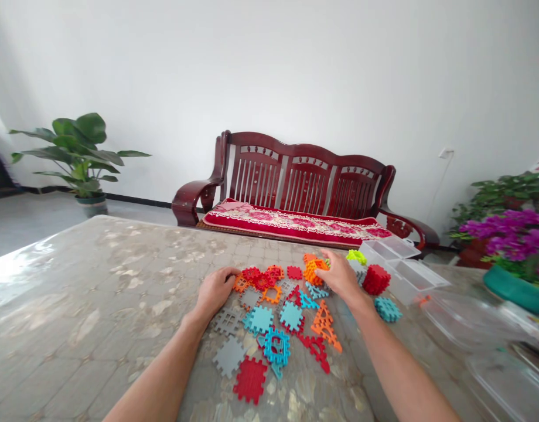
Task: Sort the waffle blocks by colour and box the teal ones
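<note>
Left hand rests at the 10 o'clock edge of the tile pile, grip released, fingertips touching an orange frame tile. At 1 o'clock the right hand clasps an orange assembled block on the surface. Picking looks underway, and lifting needs clearance from neighbouring tiles.

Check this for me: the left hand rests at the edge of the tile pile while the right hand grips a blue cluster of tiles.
Wrong colour. In the head view the right hand grips an orange cluster, not a blue one; the left hand does rest at the edge of the tile pile.
</note>
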The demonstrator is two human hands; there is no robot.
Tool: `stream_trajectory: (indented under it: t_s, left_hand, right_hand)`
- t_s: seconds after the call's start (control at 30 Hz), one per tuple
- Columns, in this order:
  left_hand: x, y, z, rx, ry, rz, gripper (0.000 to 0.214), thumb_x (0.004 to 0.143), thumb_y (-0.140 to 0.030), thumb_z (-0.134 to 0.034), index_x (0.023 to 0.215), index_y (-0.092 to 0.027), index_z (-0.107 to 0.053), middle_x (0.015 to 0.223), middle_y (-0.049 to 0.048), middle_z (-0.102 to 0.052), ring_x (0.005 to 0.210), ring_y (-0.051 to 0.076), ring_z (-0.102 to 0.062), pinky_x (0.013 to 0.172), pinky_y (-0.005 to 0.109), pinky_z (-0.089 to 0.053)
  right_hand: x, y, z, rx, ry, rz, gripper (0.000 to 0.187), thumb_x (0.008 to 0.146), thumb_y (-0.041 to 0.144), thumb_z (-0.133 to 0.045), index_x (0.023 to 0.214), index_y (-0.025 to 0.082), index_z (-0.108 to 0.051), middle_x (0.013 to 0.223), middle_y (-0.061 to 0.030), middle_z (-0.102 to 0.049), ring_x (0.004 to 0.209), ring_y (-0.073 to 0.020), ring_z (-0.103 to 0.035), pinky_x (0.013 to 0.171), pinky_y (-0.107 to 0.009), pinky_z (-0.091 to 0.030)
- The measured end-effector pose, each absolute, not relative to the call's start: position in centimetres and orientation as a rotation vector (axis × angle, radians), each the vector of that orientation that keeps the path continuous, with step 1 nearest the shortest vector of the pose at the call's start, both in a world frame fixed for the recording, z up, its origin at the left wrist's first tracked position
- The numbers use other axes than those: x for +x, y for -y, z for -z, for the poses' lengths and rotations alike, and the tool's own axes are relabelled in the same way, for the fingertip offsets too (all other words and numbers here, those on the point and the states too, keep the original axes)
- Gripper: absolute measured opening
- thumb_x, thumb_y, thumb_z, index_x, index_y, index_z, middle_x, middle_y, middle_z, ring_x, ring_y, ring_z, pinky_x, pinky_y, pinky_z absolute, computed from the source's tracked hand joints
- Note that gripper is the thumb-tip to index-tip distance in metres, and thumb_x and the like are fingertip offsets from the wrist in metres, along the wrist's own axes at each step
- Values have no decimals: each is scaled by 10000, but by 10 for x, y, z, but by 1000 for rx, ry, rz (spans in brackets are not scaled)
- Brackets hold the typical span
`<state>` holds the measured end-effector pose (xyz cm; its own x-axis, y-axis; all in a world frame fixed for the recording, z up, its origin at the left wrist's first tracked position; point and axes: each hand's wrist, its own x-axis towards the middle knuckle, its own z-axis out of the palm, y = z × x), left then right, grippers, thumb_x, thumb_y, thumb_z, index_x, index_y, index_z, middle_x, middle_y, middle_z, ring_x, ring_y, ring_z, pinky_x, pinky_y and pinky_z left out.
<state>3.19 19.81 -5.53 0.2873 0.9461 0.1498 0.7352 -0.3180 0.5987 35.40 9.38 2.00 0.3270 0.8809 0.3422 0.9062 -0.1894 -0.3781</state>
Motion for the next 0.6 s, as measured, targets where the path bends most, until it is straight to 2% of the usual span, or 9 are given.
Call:
stream_trajectory:
  t_s: [0.17, 0.27, 0.47, 0.6]
  left_hand:
    - [32, -198, 56, 2141, -1505, -687, 362, 855, -232, -438, 1035, -259, -751, 1144, 1, -762, 1067, 190, -677, 949, 271, -476]
    - [33, -197, 55, 2142, -1502, -702, 364, 850, -224, -439, 1032, -254, -753, 1137, 3, -763, 1064, 189, -679, 953, 272, -477]
    - [34, -195, 53, 2138, -1504, -720, 377, 851, -222, -435, 1046, -246, -756, 1133, 10, -764, 1064, 196, -682, 956, 279, -480]
    - [34, -195, 53, 2133, -1513, -712, 381, 852, -221, -440, 1057, -260, -759, 1135, 5, -765, 1065, 197, -684, 956, 282, -482]
  right_hand:
    - [308, -86, -13, -1978, 1678, -236, 328, 781, 229, -646, 1097, 213, -732, 1075, -41, -759, 965, -193, -689, 873, -294, -501]
    - [276, -87, -6, -1990, 1838, -308, 242, 790, 271, -661, 1008, 227, -757, 1051, -29, -763, 986, -197, -681, 870, -286, -484]
    - [237, -90, -9, -2213, 2021, -116, 321, 779, 327, -657, 1070, 216, -733, 1087, -85, -747, 1081, -279, -635, 899, -360, -463]
    - [225, -90, -12, -2274, 2074, -82, 379, 762, 288, -644, 1126, 192, -683, 1166, -109, -717, 1135, -320, -609, 921, -418, -454]
